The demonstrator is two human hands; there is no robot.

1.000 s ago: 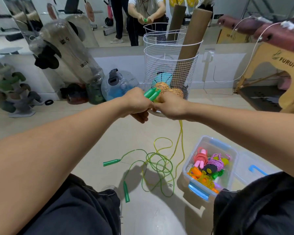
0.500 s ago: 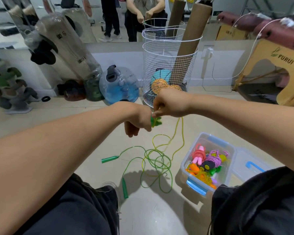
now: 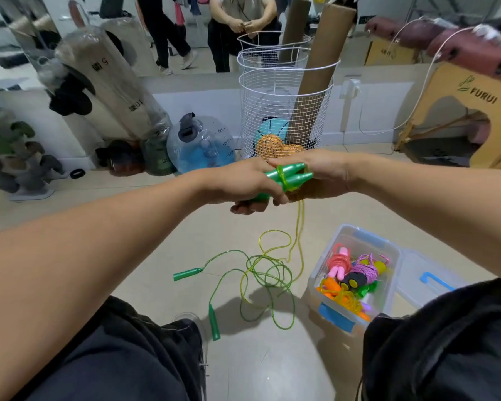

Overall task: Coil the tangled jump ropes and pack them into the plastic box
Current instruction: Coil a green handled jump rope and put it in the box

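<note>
At centre frame, above the floor (image 3: 156, 221), both hands meet over 2 green handles (image 3: 289, 176) held side by side, their tapered ends pointing toward 2 o'clock. Left hand (image 3: 243, 183): grip curled round the butt ends of the handles, thumb underneath. Right hand (image 3: 321, 175): fingers bent against the tapered ends; whether this grip pinches the cord or only steadies the handles, I cannot tell. 1 turn of yellow-green cord (image 3: 300, 227) rings both handles near mid-length, and 2 strands hang from the hands toward 6 o'clock, reaching the floor.

On the floor at 6 o'clock of the hands lies a loose tangle of green rope (image 3: 266, 282). 2 further green handles belong to it: 1 (image 3: 188, 274) at 9 o'clock of the tangle, 1 (image 3: 214, 322) at 7 o'clock, both lying flat.

Plastic box (image 3: 388, 253): clear, open, on the floor just beside the tangle at 3 o'clock. It contains coiled ropes (image 3: 350, 276) in pink, purple, orange and yellow. Its lid (image 3: 417, 273), with a blue handle, lies touching it at 3 o'clock.

Beyond the hands at 12 o'clock stands a white wire basket (image 3: 284, 111) holding balls and a cardboard tube (image 3: 321, 70). Blue water bag (image 3: 203, 146) sits at 9 o'clock of the basket.
</note>
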